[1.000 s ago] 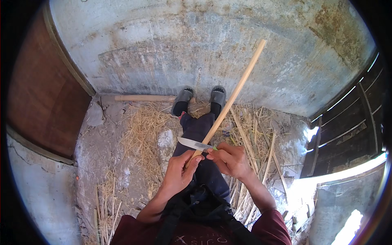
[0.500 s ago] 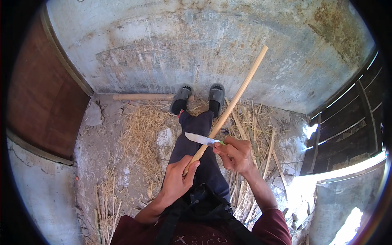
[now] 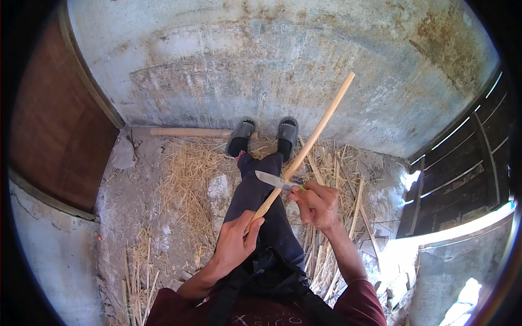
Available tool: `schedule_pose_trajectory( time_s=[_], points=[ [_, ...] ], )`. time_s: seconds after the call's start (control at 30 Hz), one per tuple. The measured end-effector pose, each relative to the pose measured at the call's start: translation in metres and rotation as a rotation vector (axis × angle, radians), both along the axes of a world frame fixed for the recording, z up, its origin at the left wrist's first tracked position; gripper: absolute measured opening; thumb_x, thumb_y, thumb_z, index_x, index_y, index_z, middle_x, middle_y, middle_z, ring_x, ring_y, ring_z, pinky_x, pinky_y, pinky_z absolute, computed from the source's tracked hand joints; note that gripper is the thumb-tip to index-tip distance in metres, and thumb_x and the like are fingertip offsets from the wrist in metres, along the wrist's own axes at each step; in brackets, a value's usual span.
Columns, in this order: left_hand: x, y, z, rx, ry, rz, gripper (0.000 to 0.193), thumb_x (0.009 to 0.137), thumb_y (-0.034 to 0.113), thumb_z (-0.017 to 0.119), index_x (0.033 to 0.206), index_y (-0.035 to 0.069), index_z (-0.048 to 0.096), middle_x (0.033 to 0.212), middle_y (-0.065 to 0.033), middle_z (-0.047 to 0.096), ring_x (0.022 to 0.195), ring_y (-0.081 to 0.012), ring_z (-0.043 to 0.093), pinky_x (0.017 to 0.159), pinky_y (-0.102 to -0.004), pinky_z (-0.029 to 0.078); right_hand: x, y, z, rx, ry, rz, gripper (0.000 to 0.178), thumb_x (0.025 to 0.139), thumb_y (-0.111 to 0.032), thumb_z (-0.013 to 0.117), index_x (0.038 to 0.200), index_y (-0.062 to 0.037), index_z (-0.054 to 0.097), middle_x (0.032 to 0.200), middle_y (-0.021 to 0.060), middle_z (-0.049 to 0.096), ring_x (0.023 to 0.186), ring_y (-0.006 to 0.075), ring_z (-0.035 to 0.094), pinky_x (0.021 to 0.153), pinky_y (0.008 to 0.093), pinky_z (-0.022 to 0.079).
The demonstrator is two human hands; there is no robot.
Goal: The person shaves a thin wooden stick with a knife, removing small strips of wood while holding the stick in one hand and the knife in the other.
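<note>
A long pale wooden stick [image 3: 318, 130] slants from my lap up and to the right, its far end in front of the wall. My left hand [image 3: 238, 238] is closed round its near end, above my thigh. In my right hand [image 3: 316, 204] is a knife [image 3: 270, 179] with a light, broad blade and a bit of green at the handle. The blade lies across the stick, a little beyond my left hand, its tip pointing left. Most of the knife's handle is hidden by my fingers.
Straw and shavings [image 3: 187, 179] cover the floor, with split strips [image 3: 359, 201] at the right. A round pole [image 3: 190, 132] lies along the foot of the concrete wall [image 3: 217, 65]. A brown door panel [image 3: 57, 119] stands left, dark slatted boards [image 3: 462, 174] right.
The knife and my right hand have moved slightly up and to the right along the stick. The stick's far end has dropped a little. My left hand keeps its grip.
</note>
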State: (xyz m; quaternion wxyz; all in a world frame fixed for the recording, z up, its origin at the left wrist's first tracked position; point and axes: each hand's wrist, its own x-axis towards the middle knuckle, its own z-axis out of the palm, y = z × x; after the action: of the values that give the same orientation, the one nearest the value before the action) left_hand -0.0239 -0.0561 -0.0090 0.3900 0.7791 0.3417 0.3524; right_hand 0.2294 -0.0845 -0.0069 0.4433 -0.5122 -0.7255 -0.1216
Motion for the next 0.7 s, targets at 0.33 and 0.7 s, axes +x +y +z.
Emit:
schedule_pose_trajectory(
  time_s=[0.33,0.7],
  points=[
    [-0.011,0.000,-0.006,0.003,0.032,0.015,0.015,0.107,0.013,0.067,0.099,0.001,0.063,0.064,-0.0153,0.051,0.048,-0.0285,0.050,0.051,-0.0388,0.039,0.012,0.009,0.008,-0.003,0.016,0.011,0.016,0.083,0.005,0.083,0.093,-0.0028,0.073,0.067,0.0082,0.061,0.051,0.0223,0.060,0.044,0.0341,0.041],
    [-0.031,-0.004,-0.015,-0.056,0.161,0.008,0.013,0.106,0.011,0.069,0.102,0.001,0.062,0.068,-0.0214,0.061,0.054,-0.0371,0.064,0.051,-0.0438,0.044,0.085,0.043,-0.015,0.094,0.218,-0.290,0.008,0.098,-0.004,0.074,0.091,-0.0034,0.069,0.075,0.0088,0.065,0.058,0.0165,0.054,0.053,0.0350,0.042]
  ],
)
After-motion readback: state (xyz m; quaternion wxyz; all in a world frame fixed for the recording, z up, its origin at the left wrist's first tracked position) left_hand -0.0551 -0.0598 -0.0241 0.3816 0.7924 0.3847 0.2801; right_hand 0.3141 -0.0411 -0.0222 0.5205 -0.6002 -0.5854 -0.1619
